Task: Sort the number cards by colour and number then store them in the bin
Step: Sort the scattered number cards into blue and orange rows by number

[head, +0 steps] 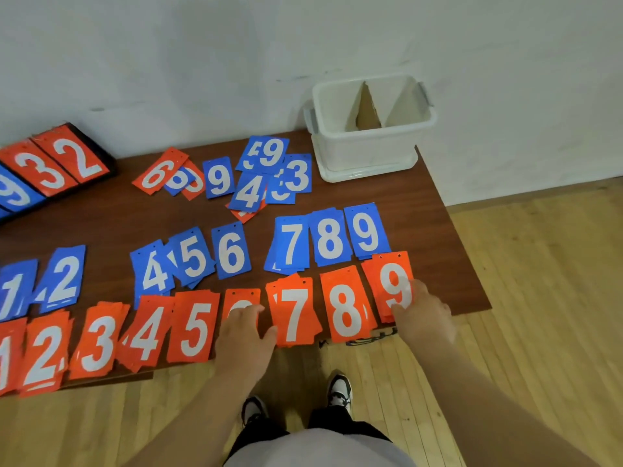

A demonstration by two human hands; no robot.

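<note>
left hand (244, 332): lies flat on the red 6 pile (242, 296), fingers straight, gripping nothing.
right hand (424, 311): on the near right edge of the red 9 pile (391, 281); i cannot tell whether it pinches the top card or only presses.
risk: the red 9 pile sits by the right near corner of the counter (101, 214), so a push could slide cards onto the floor (539, 298); the fanned red 7 pile (295, 315) could mix with its neighbours.
cards (232, 252): thin red or blue rectangles, white numerals, two holes at the top; sorted rows near, an unsorted heap (253, 176) far.
bin (364, 153): white, far right corner, no number cards visible inside.
</note>
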